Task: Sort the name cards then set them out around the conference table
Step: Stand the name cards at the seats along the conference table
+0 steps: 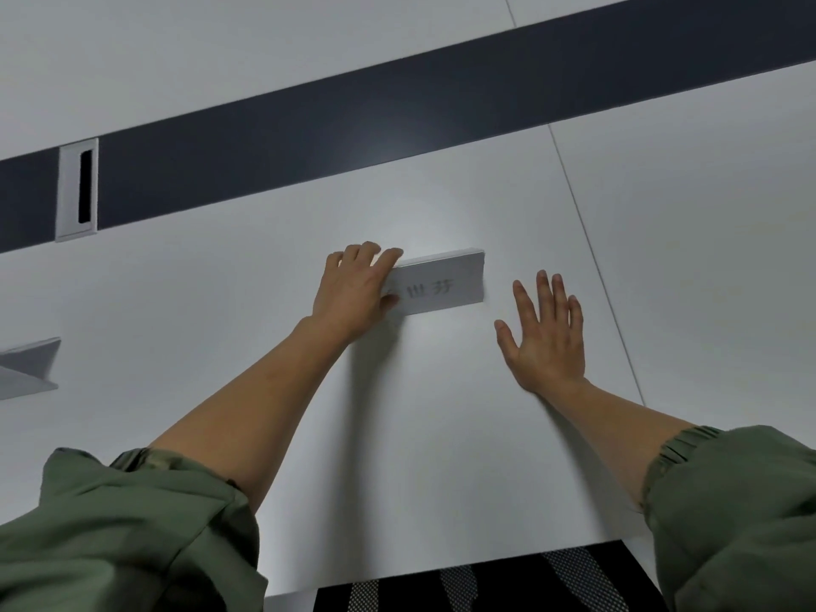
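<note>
1. At the near edge, below the table's rim, a black floor or seat surface with grey patterned stripes [485, 580] is seen; which of the two it is cannot be told.
2. Two rolled-up olive-green fabric sleeves are seen at the near corners, the left sleeve [110, 532] and the right sleeve [733, 501], with bare forearms stretched from them towards the far side.
3. The forearms are held over a smooth white conference table [397, 435], across which a thin seam line [591, 240] is run at the right.
4. The right hand [545, 342] is held flat with the fingers straight and spread, palm down, just right of the card and apart from it; nothing is held in it, and whether the table is touched cannot be told.
5. At the far left edge, a second pale grey folded card [26, 368] is partly cut off by the frame, well apart from both hands.
6. The left hand [355, 293] is clamped on the left end of a pale grey folded paper name card [446, 282]: the fingers are curled over its top edge and the thumb is pressed on its near face.
7. The name card is stood upright on the table near the centre, between the two hands, with blurred dark characters printed on its near face.
8. Farther off, a dark navy stripe [397, 108] is run across the table, and a silver rectangular cable-slot plate [77, 189] is set into it at the left.
</note>
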### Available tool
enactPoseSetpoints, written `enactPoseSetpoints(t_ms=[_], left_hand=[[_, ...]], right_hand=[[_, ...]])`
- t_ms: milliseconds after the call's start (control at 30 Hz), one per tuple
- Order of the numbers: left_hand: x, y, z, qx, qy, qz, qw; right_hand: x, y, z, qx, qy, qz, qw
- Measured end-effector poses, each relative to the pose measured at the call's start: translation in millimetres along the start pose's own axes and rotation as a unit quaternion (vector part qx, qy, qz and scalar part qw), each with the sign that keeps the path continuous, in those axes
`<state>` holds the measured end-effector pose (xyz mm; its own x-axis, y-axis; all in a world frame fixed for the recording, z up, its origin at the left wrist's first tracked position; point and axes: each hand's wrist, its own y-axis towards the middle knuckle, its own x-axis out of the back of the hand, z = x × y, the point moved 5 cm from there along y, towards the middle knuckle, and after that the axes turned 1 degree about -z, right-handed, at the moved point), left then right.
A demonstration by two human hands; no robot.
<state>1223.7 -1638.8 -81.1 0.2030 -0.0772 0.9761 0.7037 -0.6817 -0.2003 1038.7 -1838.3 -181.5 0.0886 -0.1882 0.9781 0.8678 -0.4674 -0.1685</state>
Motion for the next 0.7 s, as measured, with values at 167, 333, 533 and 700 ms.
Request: enactPoseSetpoints(t_ms=[167, 333, 533, 700], left_hand=[[17, -55, 6, 0.076, -0.066, -0.075, 0.992], [13, -154, 28, 0.188, -0.118, 0.010, 0.975], [2, -274, 66, 0.290, -0.150, 0.078, 0.942], [8, -378, 108, 0.363, -0.180, 0.049, 0.913]], right_hand=[[-1, 0, -2, -0.007, -0.016, 0.033, 0.999], [13, 0, 7, -0.009, -0.032, 0.113, 0.993], [52, -28, 55, 0.004, -0.069, 0.174, 0.982], [84, -70, 149, 0.085, -0.054, 0.121, 0.988]])
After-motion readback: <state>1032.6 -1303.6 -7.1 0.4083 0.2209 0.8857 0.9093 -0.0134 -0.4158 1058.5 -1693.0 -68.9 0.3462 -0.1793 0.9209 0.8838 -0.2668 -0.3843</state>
